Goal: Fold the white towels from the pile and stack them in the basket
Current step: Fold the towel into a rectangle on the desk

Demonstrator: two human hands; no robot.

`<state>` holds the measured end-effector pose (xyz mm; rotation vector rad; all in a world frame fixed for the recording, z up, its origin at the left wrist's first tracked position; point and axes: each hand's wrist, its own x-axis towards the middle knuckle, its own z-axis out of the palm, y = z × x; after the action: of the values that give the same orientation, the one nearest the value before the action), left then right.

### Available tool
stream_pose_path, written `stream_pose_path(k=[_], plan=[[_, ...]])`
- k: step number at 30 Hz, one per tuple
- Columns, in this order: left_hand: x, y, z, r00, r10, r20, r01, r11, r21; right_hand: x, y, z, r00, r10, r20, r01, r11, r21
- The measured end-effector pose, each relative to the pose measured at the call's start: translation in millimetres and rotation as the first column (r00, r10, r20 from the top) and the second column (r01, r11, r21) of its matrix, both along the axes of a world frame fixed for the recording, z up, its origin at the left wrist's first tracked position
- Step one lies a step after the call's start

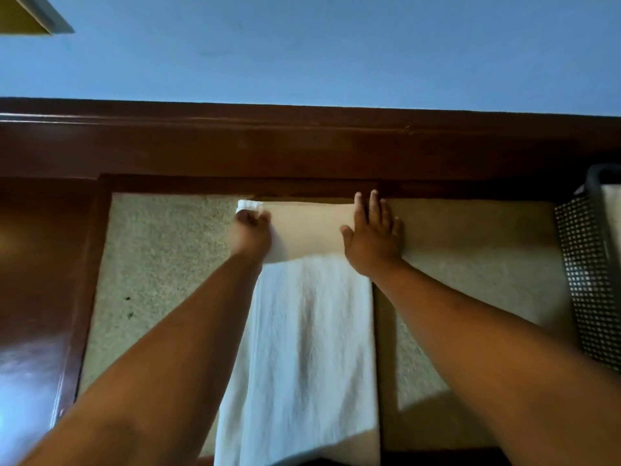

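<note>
The white towel (309,331) lies lengthwise down the middle of the table (161,264), far edge to near. I judge it soft, light and floppy, sagging wherever unsupported, so I'd hold it by the corners. My left hand (250,230) pinches the far left corner with curled fingers. My right hand (373,237) presses flat, fingers spread, on the far right corner. The basket (591,264) stands well apart, at right.
</note>
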<state>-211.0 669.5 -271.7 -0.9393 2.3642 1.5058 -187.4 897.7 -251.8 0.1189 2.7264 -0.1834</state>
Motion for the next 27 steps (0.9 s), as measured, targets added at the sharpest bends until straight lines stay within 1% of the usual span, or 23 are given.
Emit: stream_pose_path(k=[1, 3, 4, 6, 7, 9, 10, 12, 13, 14, 15, 16, 17, 18, 19, 20, 21, 22, 23, 24, 25, 26, 27], plan=[[6, 1, 7, 0.999, 0.007, -0.037, -0.007, 1.000, 0.007, 15, -3, 7, 0.999, -0.025, -0.046, 0.024, 1.000, -0.019], [31, 1, 19, 0.997, -0.041, -0.065, 0.044, 0.998, 0.036, 57, -6, 16, 0.995, -0.008, -0.095, 0.000, 0.997, -0.083], [54, -3, 24, 0.992, -0.102, -0.074, 0.106, 0.993, 0.050, 87, -6, 21, 0.993, 0.041, -0.110, -0.054, 0.992, -0.115], [116, -14, 28, 0.966, -0.241, -0.098, 0.247, 0.968, 0.048, 154, -7, 29, 0.976, 0.178, -0.127, -0.194, 0.972, -0.130], [140, -20, 18, 0.946, -0.308, -0.097, 0.310, 0.951, 0.006, 176, -6, 21, 0.965, 0.248, -0.089, -0.259, 0.955, -0.142], [213, -28, 23, 0.901, -0.422, -0.098, 0.411, 0.904, -0.118, 240, -1, 20, 0.954, 0.298, -0.038, -0.301, 0.943, -0.146], [242, -30, 20, 0.880, -0.466, -0.089, 0.447, 0.877, -0.177, 261, 3, 18, 0.961, 0.276, 0.003, -0.272, 0.951, -0.146], [312, -39, 24, 0.842, -0.531, -0.100, 0.491, 0.829, -0.268, 303, 9, 15, 0.989, 0.147, -0.007, -0.146, 0.973, -0.179], [343, -45, 26, 0.842, -0.532, -0.096, 0.486, 0.823, -0.295, 320, 12, 16, 0.997, 0.078, -0.001, -0.076, 0.977, -0.198], [376, -51, 32, 0.863, -0.498, -0.083, 0.452, 0.836, -0.312, 339, 12, 17, 0.999, 0.028, -0.026, -0.033, 0.979, -0.203], [399, -55, 37, 0.906, -0.421, -0.042, 0.389, 0.867, -0.310, 353, 13, 18, 0.999, -0.026, -0.029, 0.019, 0.979, -0.204], [420, -60, 41, 0.953, -0.301, 0.047, 0.302, 0.919, -0.254, 370, 10, 25, 0.994, -0.105, -0.022, 0.098, 0.971, -0.218], [434, -62, 44, 0.970, -0.176, 0.169, 0.206, 0.961, -0.182, 380, 9, 32, 0.982, -0.185, 0.040, 0.189, 0.956, -0.224], [443, -65, 45, 0.949, -0.092, 0.301, 0.129, 0.986, -0.105, 389, 4, 38, 0.954, -0.257, 0.152, 0.287, 0.930, -0.230], [455, -68, 43, 0.912, -0.039, 0.409, 0.054, 0.998, -0.025, 403, 0, 38, 0.895, -0.331, 0.297, 0.397, 0.896, -0.197], [452, -69, 37, 0.889, -0.001, 0.459, -0.039, 0.996, 0.078, 406, -1, 34, 0.789, -0.406, 0.461, 0.530, 0.830, -0.176], [459, -71, 30, 0.883, 0.031, 0.468, -0.140, 0.970, 0.200, 418, -7, 28, 0.650, -0.467, 0.599, 0.677, 0.714, -0.178], [456, -68, 22, 0.895, 0.091, 0.436, -0.239, 0.924, 0.297, 419, -11, 24, 0.507, -0.527, 0.681, 0.818, 0.544, -0.188], [453, -64, 17, 0.890, 0.164, 0.425, -0.325, 0.882, 0.340, 423, -13, 13, 0.423, -0.565, 0.709, 0.889, 0.410, -0.203], [450, -58, 14, 0.871, 0.233, 0.432, -0.401, 0.845, 0.353, 425, -15, 5, 0.383, -0.598, 0.704, 0.922, 0.293, -0.253], [445, -53, 13, 0.856, 0.263, 0.446, -0.436, 0.831, 0.346, 424, -16, -2, 0.388, -0.611, 0.690, 0.922, 0.254, -0.293], [446, -49, 12, 0.860, 0.249, 0.445, -0.417, 0.846, 0.332, 429, -18, -10, 0.407, -0.599, 0.690, 0.913, 0.231, -0.337], [447, -46, 14, 0.873, 0.176, 0.454, -0.334, 0.894, 0.297, 433, -22, -16, 0.426, -0.594, 0.683, 0.904, 0.250, -0.347]])
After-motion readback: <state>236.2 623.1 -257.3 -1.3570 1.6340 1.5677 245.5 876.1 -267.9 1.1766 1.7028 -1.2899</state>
